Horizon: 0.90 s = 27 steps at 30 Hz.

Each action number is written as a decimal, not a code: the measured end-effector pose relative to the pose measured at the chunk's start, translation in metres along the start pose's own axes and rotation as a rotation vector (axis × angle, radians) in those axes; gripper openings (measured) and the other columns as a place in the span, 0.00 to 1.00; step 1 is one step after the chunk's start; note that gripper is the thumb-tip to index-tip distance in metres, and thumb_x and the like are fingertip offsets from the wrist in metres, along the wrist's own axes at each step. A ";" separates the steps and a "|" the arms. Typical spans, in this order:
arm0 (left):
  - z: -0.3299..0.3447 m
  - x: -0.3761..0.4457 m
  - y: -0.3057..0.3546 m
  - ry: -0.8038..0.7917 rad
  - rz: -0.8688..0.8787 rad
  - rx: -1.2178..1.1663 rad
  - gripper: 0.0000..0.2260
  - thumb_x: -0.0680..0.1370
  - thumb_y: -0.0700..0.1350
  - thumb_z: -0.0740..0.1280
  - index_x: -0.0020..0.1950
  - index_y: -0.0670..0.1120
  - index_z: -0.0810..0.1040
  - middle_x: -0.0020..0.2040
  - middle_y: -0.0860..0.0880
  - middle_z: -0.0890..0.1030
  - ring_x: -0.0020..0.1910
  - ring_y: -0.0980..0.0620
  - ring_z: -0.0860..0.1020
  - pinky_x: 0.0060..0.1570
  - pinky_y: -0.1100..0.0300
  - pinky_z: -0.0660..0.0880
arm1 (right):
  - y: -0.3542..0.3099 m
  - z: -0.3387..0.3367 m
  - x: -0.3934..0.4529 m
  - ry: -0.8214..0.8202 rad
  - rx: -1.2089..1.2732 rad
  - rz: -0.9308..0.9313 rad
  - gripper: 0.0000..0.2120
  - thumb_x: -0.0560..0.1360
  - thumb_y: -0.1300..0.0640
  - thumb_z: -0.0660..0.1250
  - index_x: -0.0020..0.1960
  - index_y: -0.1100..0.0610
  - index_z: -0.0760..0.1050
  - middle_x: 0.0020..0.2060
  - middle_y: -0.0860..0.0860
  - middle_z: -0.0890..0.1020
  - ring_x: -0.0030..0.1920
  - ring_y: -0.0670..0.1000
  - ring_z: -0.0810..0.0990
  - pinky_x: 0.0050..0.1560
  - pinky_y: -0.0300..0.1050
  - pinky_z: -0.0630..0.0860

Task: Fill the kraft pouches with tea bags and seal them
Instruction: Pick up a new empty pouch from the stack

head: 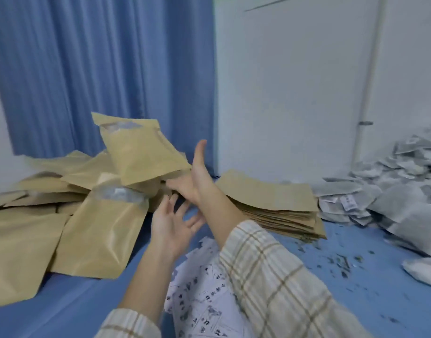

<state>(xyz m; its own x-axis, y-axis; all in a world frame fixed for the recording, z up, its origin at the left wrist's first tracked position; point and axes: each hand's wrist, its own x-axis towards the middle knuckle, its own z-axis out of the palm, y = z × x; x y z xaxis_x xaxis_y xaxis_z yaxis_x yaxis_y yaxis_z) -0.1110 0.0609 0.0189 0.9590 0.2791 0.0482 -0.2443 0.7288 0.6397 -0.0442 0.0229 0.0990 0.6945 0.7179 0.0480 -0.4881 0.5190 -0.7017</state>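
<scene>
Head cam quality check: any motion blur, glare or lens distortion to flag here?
Head view: motion blur smears the raised kraft pouch, both hands (right hand, left hand) and the pouch pile; wide-angle bending curves the wall pipe; lighting soft and even, only a mild sheen on the front pouch; tea bag heap soft at the frame edge.

Blue curtain (99, 69), white wall (294, 81), patterned white cloth (204, 284) on blue surface (319, 259)

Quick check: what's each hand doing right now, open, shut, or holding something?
Left hand: open, fingers spread, holding nothing.
Right hand: open, fingers straight, at the bottom edge of a filled pouch.
</scene>
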 end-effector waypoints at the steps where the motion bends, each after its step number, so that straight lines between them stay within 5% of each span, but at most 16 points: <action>1: -0.004 0.002 0.000 0.013 -0.009 -0.002 0.18 0.82 0.56 0.54 0.68 0.50 0.71 0.63 0.45 0.76 0.48 0.39 0.82 0.37 0.49 0.79 | 0.008 -0.008 0.004 -0.001 0.017 0.031 0.44 0.67 0.25 0.56 0.68 0.57 0.68 0.64 0.58 0.74 0.62 0.59 0.74 0.66 0.53 0.67; 3: -0.005 0.005 -0.010 0.030 -0.050 0.005 0.16 0.81 0.55 0.57 0.63 0.47 0.74 0.59 0.45 0.78 0.45 0.40 0.83 0.38 0.50 0.79 | 0.017 -0.030 0.003 0.059 0.024 0.072 0.43 0.69 0.28 0.58 0.69 0.62 0.66 0.62 0.62 0.72 0.60 0.58 0.72 0.62 0.47 0.68; 6: 0.008 0.007 -0.032 0.069 -0.140 -0.021 0.17 0.82 0.54 0.55 0.65 0.46 0.72 0.61 0.45 0.77 0.51 0.41 0.80 0.50 0.45 0.76 | 0.012 -0.060 -0.011 0.198 -0.158 0.087 0.43 0.74 0.33 0.58 0.75 0.63 0.53 0.70 0.67 0.62 0.69 0.61 0.65 0.64 0.48 0.66; 10: 0.032 0.006 -0.062 0.061 -0.211 -0.051 0.16 0.82 0.53 0.55 0.66 0.47 0.71 0.59 0.45 0.78 0.47 0.41 0.80 0.46 0.47 0.76 | -0.009 -0.093 -0.036 0.305 -0.312 0.033 0.29 0.76 0.40 0.60 0.69 0.59 0.66 0.64 0.63 0.72 0.63 0.59 0.73 0.60 0.46 0.72; 14: 0.063 0.000 -0.100 0.043 -0.292 -0.037 0.12 0.82 0.52 0.54 0.53 0.49 0.75 0.52 0.48 0.78 0.51 0.43 0.79 0.49 0.47 0.75 | -0.030 -0.122 -0.075 0.420 -0.402 -0.042 0.13 0.78 0.49 0.62 0.54 0.57 0.74 0.46 0.55 0.82 0.43 0.50 0.80 0.42 0.40 0.76; 16: 0.083 -0.005 -0.126 0.024 -0.358 -0.052 0.11 0.82 0.51 0.55 0.47 0.50 0.74 0.43 0.52 0.75 0.49 0.51 0.76 0.50 0.51 0.72 | -0.041 -0.137 -0.100 0.531 -0.498 -0.069 0.09 0.76 0.52 0.64 0.49 0.57 0.77 0.40 0.51 0.82 0.32 0.47 0.78 0.28 0.37 0.72; 18: 0.105 -0.012 -0.158 -0.004 -0.428 -0.047 0.11 0.82 0.49 0.55 0.42 0.51 0.72 0.38 0.53 0.71 0.40 0.55 0.72 0.41 0.59 0.69 | -0.055 -0.157 -0.128 0.649 -0.615 -0.109 0.06 0.75 0.54 0.65 0.42 0.55 0.77 0.37 0.49 0.82 0.22 0.43 0.73 0.20 0.33 0.63; 22: 0.147 -0.033 -0.224 -0.089 -0.580 0.103 0.11 0.82 0.47 0.54 0.43 0.49 0.72 0.39 0.49 0.72 0.36 0.53 0.71 0.34 0.63 0.70 | -0.084 -0.203 -0.192 0.777 -0.883 -0.233 0.07 0.75 0.56 0.64 0.40 0.52 0.77 0.35 0.46 0.80 0.27 0.42 0.74 0.22 0.32 0.66; 27: 0.189 -0.060 -0.294 -0.166 -0.635 0.182 0.13 0.83 0.42 0.49 0.44 0.47 0.70 0.40 0.47 0.70 0.38 0.51 0.70 0.40 0.59 0.67 | -0.109 -0.258 -0.261 0.952 -1.106 -0.271 0.08 0.75 0.59 0.61 0.44 0.51 0.79 0.38 0.48 0.81 0.41 0.48 0.77 0.38 0.41 0.74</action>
<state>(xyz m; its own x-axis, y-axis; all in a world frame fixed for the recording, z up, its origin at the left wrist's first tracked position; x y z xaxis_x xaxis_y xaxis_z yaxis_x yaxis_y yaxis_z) -0.0693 -0.2880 -0.0272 0.9212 -0.2787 -0.2714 0.3876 0.5986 0.7010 -0.0361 -0.3412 -0.0202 0.9863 -0.1336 0.0968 0.0468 -0.3365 -0.9405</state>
